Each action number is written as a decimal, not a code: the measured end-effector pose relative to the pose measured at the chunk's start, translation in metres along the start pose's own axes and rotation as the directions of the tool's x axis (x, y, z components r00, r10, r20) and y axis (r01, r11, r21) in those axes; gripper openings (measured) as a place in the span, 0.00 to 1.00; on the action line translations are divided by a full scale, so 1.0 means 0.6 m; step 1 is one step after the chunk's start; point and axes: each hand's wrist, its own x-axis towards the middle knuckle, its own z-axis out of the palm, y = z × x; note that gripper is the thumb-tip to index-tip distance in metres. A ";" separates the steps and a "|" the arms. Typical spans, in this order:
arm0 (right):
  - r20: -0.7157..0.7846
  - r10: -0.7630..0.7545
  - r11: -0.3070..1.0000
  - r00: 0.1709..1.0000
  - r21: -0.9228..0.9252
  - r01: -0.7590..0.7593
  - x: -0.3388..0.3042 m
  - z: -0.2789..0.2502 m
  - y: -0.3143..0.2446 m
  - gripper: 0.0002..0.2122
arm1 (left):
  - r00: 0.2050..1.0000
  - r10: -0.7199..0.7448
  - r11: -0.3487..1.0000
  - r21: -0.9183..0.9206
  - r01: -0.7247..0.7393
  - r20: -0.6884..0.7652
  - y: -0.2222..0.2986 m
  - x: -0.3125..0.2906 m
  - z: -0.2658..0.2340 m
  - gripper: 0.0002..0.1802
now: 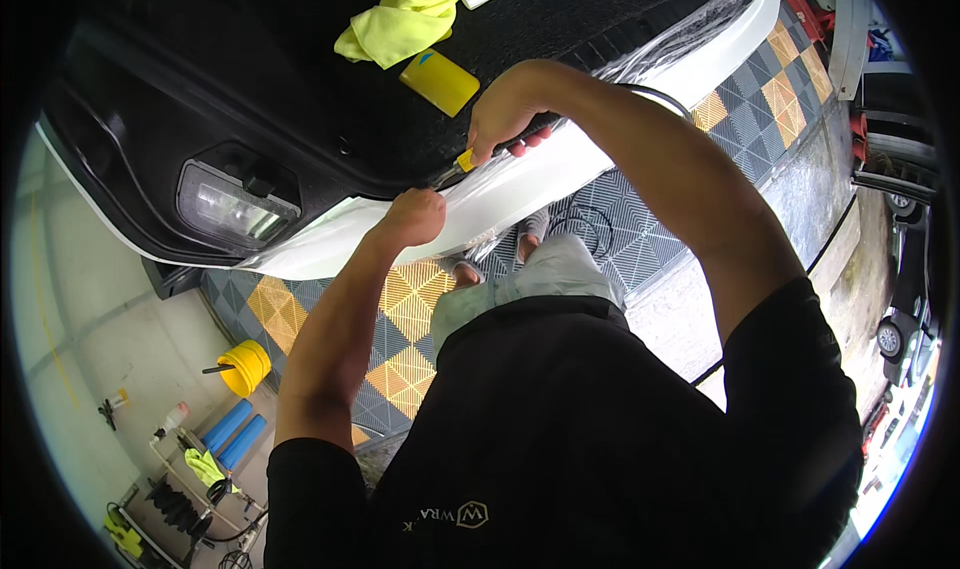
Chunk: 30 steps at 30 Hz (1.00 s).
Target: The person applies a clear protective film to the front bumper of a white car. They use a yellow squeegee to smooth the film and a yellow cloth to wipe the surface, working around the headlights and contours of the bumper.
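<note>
Landmark: white bumper [540,182]. Your right hand [505,111] is closed around a slim tool [465,160] with a yellow collar; the tool sits over the bumper's inner edge, its tip toward your left hand [412,218]. Left hand: curled at that same edge, fingertips hidden; cannot tell what, if anything, it grips. Beyond the bumper, on the black panel [570,29]: flat yellow card [440,82], then yellow-green cloth [405,21]. Crinkled clear film [690,45] along the bumper's right stretch. Clear lamp [228,207] beside its left end.
</note>
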 end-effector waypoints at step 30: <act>-0.106 -0.049 0.995 0.993 0.078 0.057 0.027 0.040 -0.054 0.18 | 0.969 0.040 0.995 -0.103 -0.015 0.242 -0.103 -0.039 0.001 0.13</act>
